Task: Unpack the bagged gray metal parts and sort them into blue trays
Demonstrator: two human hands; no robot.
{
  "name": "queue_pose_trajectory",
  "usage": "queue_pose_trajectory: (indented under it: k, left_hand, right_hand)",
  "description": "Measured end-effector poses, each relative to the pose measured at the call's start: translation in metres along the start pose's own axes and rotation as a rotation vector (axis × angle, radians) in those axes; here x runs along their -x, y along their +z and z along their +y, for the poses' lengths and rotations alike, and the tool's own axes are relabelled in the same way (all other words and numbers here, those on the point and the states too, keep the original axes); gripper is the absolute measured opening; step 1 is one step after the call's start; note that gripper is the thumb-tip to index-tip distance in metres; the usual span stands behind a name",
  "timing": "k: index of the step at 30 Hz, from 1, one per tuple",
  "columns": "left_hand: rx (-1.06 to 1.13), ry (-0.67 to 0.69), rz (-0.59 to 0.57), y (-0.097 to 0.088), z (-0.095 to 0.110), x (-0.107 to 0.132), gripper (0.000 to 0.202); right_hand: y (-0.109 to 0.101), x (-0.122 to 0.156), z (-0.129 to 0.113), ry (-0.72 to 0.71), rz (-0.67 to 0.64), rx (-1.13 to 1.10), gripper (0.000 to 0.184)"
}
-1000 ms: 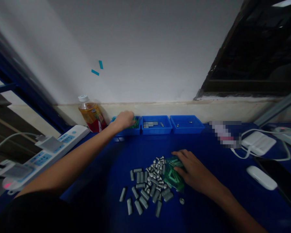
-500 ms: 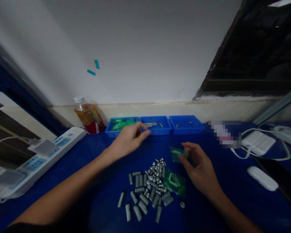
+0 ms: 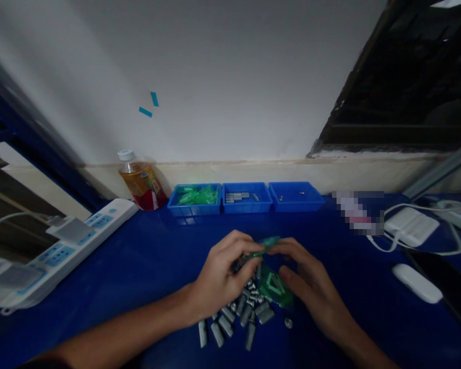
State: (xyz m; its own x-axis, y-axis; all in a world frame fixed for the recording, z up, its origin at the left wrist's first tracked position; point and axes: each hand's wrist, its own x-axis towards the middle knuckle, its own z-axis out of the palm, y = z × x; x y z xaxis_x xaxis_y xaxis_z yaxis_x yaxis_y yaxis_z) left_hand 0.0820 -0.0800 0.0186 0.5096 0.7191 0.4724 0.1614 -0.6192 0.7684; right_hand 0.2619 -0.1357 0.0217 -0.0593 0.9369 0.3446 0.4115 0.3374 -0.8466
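In front of me both hands meet at a small green plastic bag (image 3: 269, 242). My left hand (image 3: 225, 271) is closed, its fingertips at the bag's left side; any small part between them is hidden. My right hand (image 3: 311, 282) has its curled fingers on the bag's right edge, while its thumb sits lower and apart. Just below lies a second green bag (image 3: 275, 289) with slim pale pieces inside. Beside it, partly under my left hand, are a heap of round-headed metal pieces (image 3: 252, 287) and several grey metal bars (image 3: 225, 326).
Along the wall stand three blue trays: one with green bags (image 3: 195, 210), one with metal pins (image 3: 248, 207), one with two small pieces (image 3: 296, 206). A drink bottle (image 3: 142, 184) and power strip (image 3: 100, 225) are left; a white case (image 3: 417, 283) and cables are right.
My left hand has come from the trays down and right to the small bag. My right hand has shifted slightly left with the bag, and its thumb has moved away from its fingers.
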Motion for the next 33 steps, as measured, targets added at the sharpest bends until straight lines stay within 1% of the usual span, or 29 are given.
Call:
queue_pose_trajectory:
  k: [2, 3, 4, 5, 7, 9, 11, 12, 14, 16, 18, 20, 21, 23, 24, 25, 27, 28, 30, 33]
  left_hand:
    - [-0.170, 0.173, -0.082, 0.001, -0.001, 0.007, 0.023]
    - [-0.229, 0.213, -0.127, 0.002, -0.001, 0.009, 0.026]
    - [-0.266, 0.218, -0.161, 0.002, -0.001, 0.010, 0.028]
    - [-0.272, 0.188, -0.186, 0.003, -0.001, 0.010, 0.028]
    - [-0.173, 0.045, -0.189, 0.003, 0.000, 0.007, 0.025]
    - [0.040, -0.174, -0.161, 0.002, 0.000, 0.000, 0.027]
    - [0.272, -0.394, -0.138, -0.001, -0.002, -0.006, 0.039]
    - [0.369, -0.480, -0.129, -0.002, -0.004, -0.009, 0.043]
    - [0.484, -0.583, -0.124, -0.003, -0.009, -0.013, 0.041]
    - [0.499, -0.599, -0.128, -0.005, -0.013, -0.016, 0.036]
    - [0.436, -0.556, -0.122, -0.012, -0.018, -0.020, 0.032]
    - [0.305, -0.471, -0.070, -0.026, -0.022, -0.029, 0.028]
    - [0.219, -0.424, -0.028, -0.037, -0.025, -0.035, 0.026]
    - [-0.011, -0.345, 0.100, -0.062, -0.033, -0.051, 0.024]
    - [-0.101, -0.325, 0.147, -0.076, -0.038, -0.060, 0.024]
    - [-0.181, -0.327, 0.225, -0.090, -0.043, -0.069, 0.024]
    - [-0.292, -0.373, 0.277, -0.111, -0.054, -0.085, 0.023]
    - [-0.336, -0.415, 0.272, -0.118, -0.059, -0.092, 0.022]
    - [-0.457, -0.462, 0.217, -0.125, -0.068, -0.103, 0.021]
    - [-0.727, -0.471, 0.080, -0.120, -0.079, -0.110, 0.022]
  right_hand:
    - [-0.001, -0.002, 0.001, 0.205, -0.053, -0.181, 0.027]
    - [0.000, -0.003, 0.002, 0.267, -0.048, -0.214, 0.029]
    - [0.001, -0.003, 0.004, 0.293, -0.025, -0.206, 0.030]
    - [0.002, -0.003, 0.007, 0.279, 0.009, -0.163, 0.029]
    - [0.004, -0.002, 0.012, 0.158, 0.083, -0.016, 0.024]
    - [0.005, -0.001, 0.018, -0.025, 0.120, 0.136, 0.022]
    - [0.005, 0.001, 0.024, -0.201, 0.113, 0.255, 0.032]
    - [0.005, 0.002, 0.027, -0.266, 0.100, 0.304, 0.039]
    - [0.007, 0.003, 0.030, -0.332, 0.070, 0.385, 0.047]
    - [0.010, 0.004, 0.032, -0.341, 0.040, 0.434, 0.049]
    - [0.013, 0.005, 0.032, -0.322, 0.014, 0.458, 0.047]
    - [0.014, 0.005, 0.032, -0.291, 0.004, 0.473, 0.041]
    - [0.014, 0.005, 0.032, -0.274, 0.006, 0.477, 0.038]
    - [0.013, 0.005, 0.032, -0.252, 0.011, 0.481, 0.033]
    - [0.013, 0.005, 0.033, -0.246, 0.010, 0.481, 0.032]
    - [0.012, 0.005, 0.033, -0.243, 0.008, 0.481, 0.031]
    - [0.012, 0.005, 0.035, -0.240, 0.000, 0.480, 0.029]
    - [0.012, 0.005, 0.035, -0.239, -0.004, 0.480, 0.028]
    - [0.013, 0.005, 0.036, -0.233, -0.008, 0.480, 0.027]
    - [0.013, 0.004, 0.034, -0.226, -0.016, 0.479, 0.026]
